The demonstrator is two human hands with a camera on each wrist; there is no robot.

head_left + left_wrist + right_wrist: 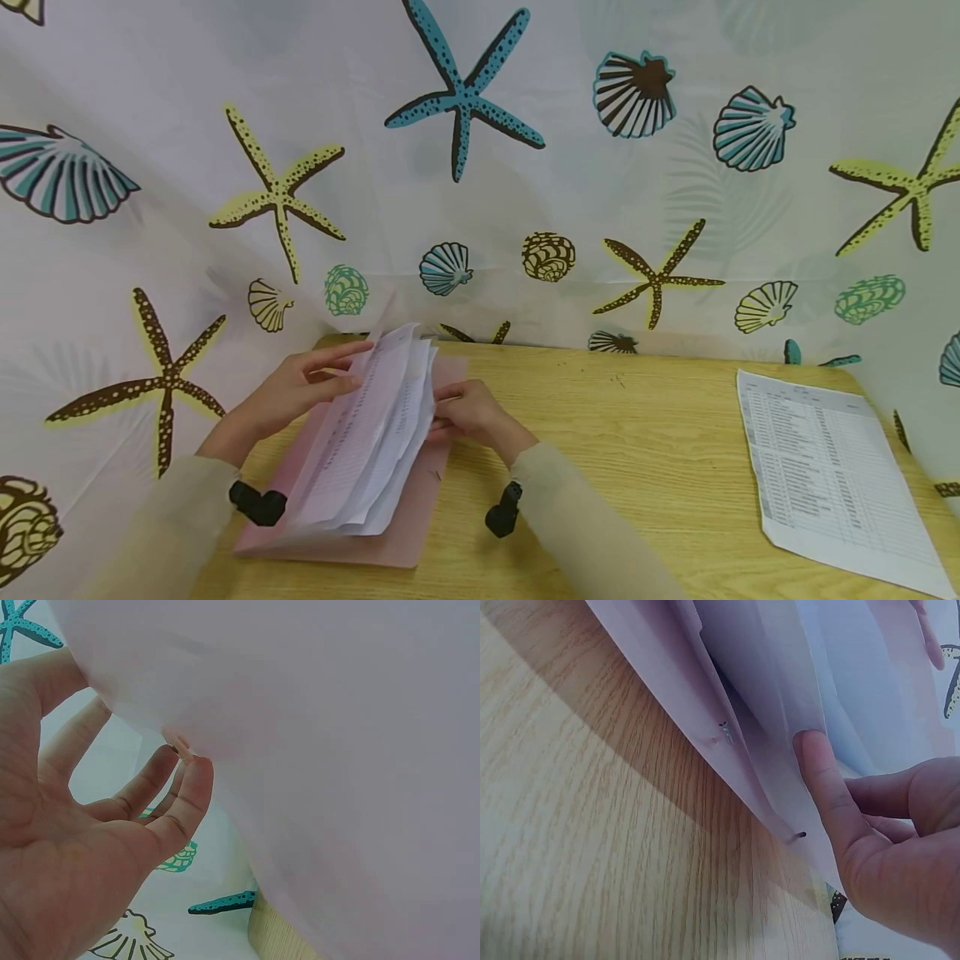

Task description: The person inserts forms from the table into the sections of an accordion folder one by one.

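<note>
A pink folder lies on the left part of the wooden table, its translucent cover raised. Inside it, several printed white sheets stand tilted up and fanned apart. My left hand pinches the cover's edge between thumb and fingers. On the other side, my right hand holds the right edge of the sheets. In the right wrist view its thumb presses on the near face of a sheet, with the other fingers partly hidden behind.
A printed list sheet lies flat at the table's right side. Wood-grain tabletop spans between it and the folder. A white curtain with starfish and shell prints hangs behind and along both sides.
</note>
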